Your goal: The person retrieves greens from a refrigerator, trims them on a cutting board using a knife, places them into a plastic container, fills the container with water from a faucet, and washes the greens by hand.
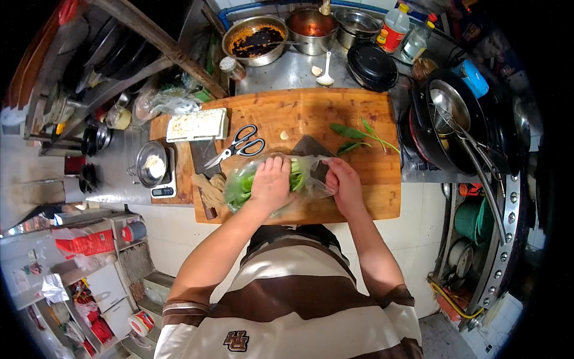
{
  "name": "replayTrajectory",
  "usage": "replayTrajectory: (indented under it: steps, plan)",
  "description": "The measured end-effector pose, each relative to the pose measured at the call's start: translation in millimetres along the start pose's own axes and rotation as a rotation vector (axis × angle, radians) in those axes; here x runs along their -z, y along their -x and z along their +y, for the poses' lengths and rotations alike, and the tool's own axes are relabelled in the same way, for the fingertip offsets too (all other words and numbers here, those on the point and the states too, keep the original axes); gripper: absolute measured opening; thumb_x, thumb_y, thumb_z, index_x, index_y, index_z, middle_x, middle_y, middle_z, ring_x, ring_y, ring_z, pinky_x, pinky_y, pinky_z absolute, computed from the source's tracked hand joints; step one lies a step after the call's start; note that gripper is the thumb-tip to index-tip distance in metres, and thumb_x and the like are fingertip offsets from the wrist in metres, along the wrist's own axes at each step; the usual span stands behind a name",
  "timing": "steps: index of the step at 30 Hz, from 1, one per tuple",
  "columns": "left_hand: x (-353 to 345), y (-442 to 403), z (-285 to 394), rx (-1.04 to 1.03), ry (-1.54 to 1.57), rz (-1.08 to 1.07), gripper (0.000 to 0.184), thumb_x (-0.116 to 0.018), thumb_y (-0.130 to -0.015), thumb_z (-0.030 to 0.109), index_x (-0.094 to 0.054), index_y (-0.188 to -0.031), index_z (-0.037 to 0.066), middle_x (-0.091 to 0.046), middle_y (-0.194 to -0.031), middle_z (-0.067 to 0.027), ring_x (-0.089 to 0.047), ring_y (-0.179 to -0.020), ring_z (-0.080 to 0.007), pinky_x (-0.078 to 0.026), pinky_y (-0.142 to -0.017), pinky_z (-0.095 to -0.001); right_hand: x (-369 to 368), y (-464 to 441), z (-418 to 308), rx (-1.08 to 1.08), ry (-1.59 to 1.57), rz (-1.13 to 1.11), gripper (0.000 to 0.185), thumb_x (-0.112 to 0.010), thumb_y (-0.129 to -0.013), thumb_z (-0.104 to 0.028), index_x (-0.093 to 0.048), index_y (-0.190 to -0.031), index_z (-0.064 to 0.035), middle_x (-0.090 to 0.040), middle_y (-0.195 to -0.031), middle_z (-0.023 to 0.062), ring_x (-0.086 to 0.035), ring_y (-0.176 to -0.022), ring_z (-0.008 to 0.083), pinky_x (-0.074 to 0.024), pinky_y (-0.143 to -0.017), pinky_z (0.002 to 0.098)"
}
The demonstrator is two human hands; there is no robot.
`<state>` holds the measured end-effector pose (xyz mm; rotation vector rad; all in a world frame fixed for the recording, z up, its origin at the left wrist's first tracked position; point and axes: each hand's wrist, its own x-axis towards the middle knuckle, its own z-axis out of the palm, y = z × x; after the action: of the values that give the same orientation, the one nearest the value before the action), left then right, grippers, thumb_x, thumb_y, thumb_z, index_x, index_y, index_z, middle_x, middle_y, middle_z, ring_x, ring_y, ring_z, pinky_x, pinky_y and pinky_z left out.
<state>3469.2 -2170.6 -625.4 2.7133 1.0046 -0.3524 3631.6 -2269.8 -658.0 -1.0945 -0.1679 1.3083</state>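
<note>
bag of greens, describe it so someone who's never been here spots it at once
Find the wooden board at the centre of the view. By its near edge, a clear plastic bag of greens lies under the left hand, with the right hand at its right end. Plastic covers these greens, unlike the loose leaves farther up and to the right.

Monogram (236, 341) on striped shirt (287, 293), exact letters unclear

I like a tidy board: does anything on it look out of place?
Slightly: leafy sprigs lie loose on the right of the wooden board, apart from the greens in the plastic bag under the left hand.
</note>
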Motion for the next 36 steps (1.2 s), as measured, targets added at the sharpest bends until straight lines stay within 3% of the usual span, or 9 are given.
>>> replayTrajectory:
  steps: [7,10,13,16,21,27,31,33,36]
  plan:
    - [-21,-2,-2,0.08,-0.104,-0.049,0.073,-0.077,-0.064,0.037,-0.045,-0.118,0.0,-0.05,-0.112,-0.0147,-0.048,-0.109,-0.0314,-0.04,-0.093,-0.0416,10,-7,15,-0.018,-0.114,0.034,0.024,-0.054,-0.093,-0.019,-0.057,-0.111,-0.0025,-0.049,-0.068,-0.0013,-0.046,-0.062,0.0071,-0.0373,-0.056,0.0212]
    - [-20,-3,-8,0.109,0.009,-0.12,0.072,-0.076,-0.066,0.034,-0.043,-0.12,0.001,-0.05,-0.116,-0.0179,-0.049,-0.113,-0.034,-0.041,-0.093,-0.0442,-3,-9,30,0.121,0.366,0.057,0.041,-0.059,-0.091,-0.029,-0.052,-0.122,-0.0041,-0.051,-0.071,0.0017,-0.051,-0.068,0.0121,-0.0425,-0.066,0.0238]
    - [-17,-2,-20,0.081,0.116,-0.13,0.069,-0.073,-0.067,0.032,-0.043,-0.121,0.002,-0.051,-0.118,-0.0203,-0.051,-0.113,-0.0363,-0.042,-0.092,-0.0462,-11,-4,36,0.094,0.749,-0.075,0.037,-0.061,-0.089,-0.019,-0.055,-0.122,-0.0046,-0.06,-0.085,0.0019,-0.056,-0.081,0.0109,-0.0465,-0.077,0.0261]
    - [1,4,-26,0.045,0.16,-0.132,0.065,-0.071,-0.068,0.03,-0.043,-0.121,0.003,-0.053,-0.117,-0.0208,-0.053,-0.11,-0.0367,-0.044,-0.089,-0.0464,-7,-15,51,0.055,0.79,-0.135,0.037,-0.061,-0.085,-0.02,-0.059,-0.117,-0.0018,-0.062,-0.084,0.0035,-0.055,-0.072,0.0163,-0.0468,-0.073,0.0294]
    - [27,20,-41,0.045,0.233,-0.15,0.06,-0.066,-0.067,0.023,-0.047,-0.12,0.004,-0.057,-0.114,-0.0221,-0.053,-0.11,-0.0379,-0.044,-0.093,-0.0437,4,-29,36,-0.084,0.424,0.112,0.027,-0.056,-0.088,-0.017,-0.063,-0.109,-0.0013,-0.06,-0.074,-0.0004,-0.051,-0.059,0.0093,-0.0411,-0.057,0.0232]
    - [43,27,-67,0.005,0.758,-0.102,0.062,-0.063,-0.067,0.017,-0.047,-0.125,0.005,-0.058,-0.114,-0.0174,-0.056,-0.108,-0.0315,-0.043,-0.096,-0.0372,1,-36,30,0.0,0.586,0.075,0.029,-0.059,-0.088,-0.019,-0.06,-0.11,0.0003,-0.06,-0.082,0.0036,-0.055,-0.072,0.0122,-0.0449,-0.067,0.0277]
    - [38,32,-93,0.087,1.413,-0.016,0.06,-0.062,-0.072,0.004,-0.042,-0.129,0.001,-0.054,-0.119,-0.0074,-0.051,-0.11,-0.0153,-0.037,-0.098,-0.0303,-33,-6,14,0.843,0.996,0.303,0.033,-0.061,-0.087,-0.019,-0.057,-0.114,-0.001,-0.06,-0.101,0.0084,-0.057,-0.089,0.0164,-0.0458,-0.081,0.0302]
    - [41,33,-97,0.12,1.424,0.017,0.063,-0.062,-0.075,0.007,-0.04,-0.133,0.001,-0.055,-0.119,-0.0066,-0.051,-0.109,-0.015,-0.038,-0.097,-0.0297,-52,17,-8,0.888,0.798,0.082,0.034,-0.062,-0.087,-0.019,-0.056,-0.116,-0.0018,-0.058,-0.112,0.0108,-0.056,-0.1,0.0189,-0.0444,-0.088,0.0312]
    - [69,34,-83,0.121,1.51,0.048,0.065,-0.063,-0.075,0.009,-0.039,-0.134,0.001,-0.056,-0.118,-0.0067,-0.052,-0.108,-0.015,-0.038,-0.097,-0.0295,-78,21,-8,0.365,0.52,-0.257,0.03,-0.058,-0.089,-0.005,-0.054,-0.118,-0.0012,-0.051,-0.12,0.0084,-0.053,-0.106,0.016,-0.0426,-0.091,0.0289]
